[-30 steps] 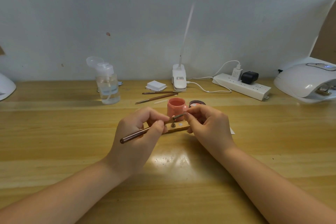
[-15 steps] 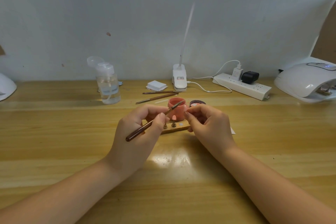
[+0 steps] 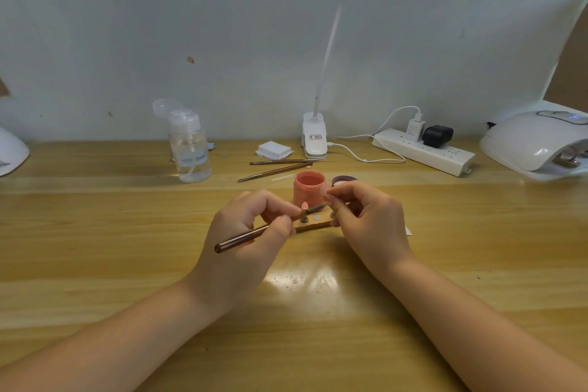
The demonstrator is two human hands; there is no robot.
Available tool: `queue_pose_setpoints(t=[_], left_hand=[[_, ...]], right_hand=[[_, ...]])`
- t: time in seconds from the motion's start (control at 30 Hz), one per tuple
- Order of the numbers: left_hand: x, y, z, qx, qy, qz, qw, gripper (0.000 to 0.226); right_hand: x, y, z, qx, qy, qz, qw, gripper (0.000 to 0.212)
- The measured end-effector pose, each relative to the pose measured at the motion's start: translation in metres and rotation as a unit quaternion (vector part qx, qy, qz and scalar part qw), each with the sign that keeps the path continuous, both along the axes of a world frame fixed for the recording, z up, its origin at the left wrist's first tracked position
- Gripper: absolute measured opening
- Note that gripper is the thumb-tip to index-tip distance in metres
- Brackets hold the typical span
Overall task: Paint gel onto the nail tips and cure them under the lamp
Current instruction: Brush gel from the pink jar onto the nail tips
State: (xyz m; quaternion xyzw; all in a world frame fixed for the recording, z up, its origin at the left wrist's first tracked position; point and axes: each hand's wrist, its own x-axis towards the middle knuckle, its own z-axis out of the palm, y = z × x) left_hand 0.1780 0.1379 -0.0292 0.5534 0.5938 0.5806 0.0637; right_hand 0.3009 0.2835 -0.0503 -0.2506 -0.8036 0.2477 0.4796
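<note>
My left hand (image 3: 251, 232) grips a brown gel brush (image 3: 241, 238), its bristle end reaching right toward my right hand. My right hand (image 3: 366, 219) pinches a small nail tip on its stand; the tip itself is mostly hidden by my fingers. Below the hands lies a wooden nail-tip holder (image 3: 313, 226) with a pink-painted tip (image 3: 304, 205) standing on a peg. An open pink gel pot (image 3: 309, 186) stands just behind, its dark lid (image 3: 343, 181) beside it. The white curing lamp (image 3: 537, 143) sits at the far right.
A clear pump bottle (image 3: 190, 149) stands back left. Two spare brushes (image 3: 276, 167) and a white pad stack (image 3: 273, 149) lie behind the pot. A clip desk lamp (image 3: 314, 137), a power strip (image 3: 423, 151) and cables line the wall. Another white device (image 3: 11, 153) sits far left.
The brush lifted to the pink pot half a second ago and has come back down, its bristle end now level with the tip my right hand holds. My right hand has hardly moved.
</note>
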Motion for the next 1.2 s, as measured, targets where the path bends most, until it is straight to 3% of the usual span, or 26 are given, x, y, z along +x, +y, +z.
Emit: queue_pose_setpoints(t=[0.4,0.67,0.9,1.2], left_hand=[[0.001,0.002,-0.001,0.022,-0.077,-0.027,0.996,0.017],[-0.001,0.003,-0.002,0.020,-0.078,-0.022,0.996,0.014],[-0.008,0.007,-0.005,0.056,-0.132,0.046,0.989,0.018],[-0.010,0.011,-0.007,0.051,-0.161,0.047,0.984,0.018]], right_hand=[[0.000,-0.002,0.002,-0.030,0.004,0.032,0.999,0.012],[0.000,-0.002,0.002,-0.057,0.004,0.039,0.998,0.011],[-0.002,-0.002,0.002,-0.067,0.004,0.010,0.998,0.004],[-0.007,0.005,-0.003,-0.024,-0.132,-0.050,0.990,0.007]])
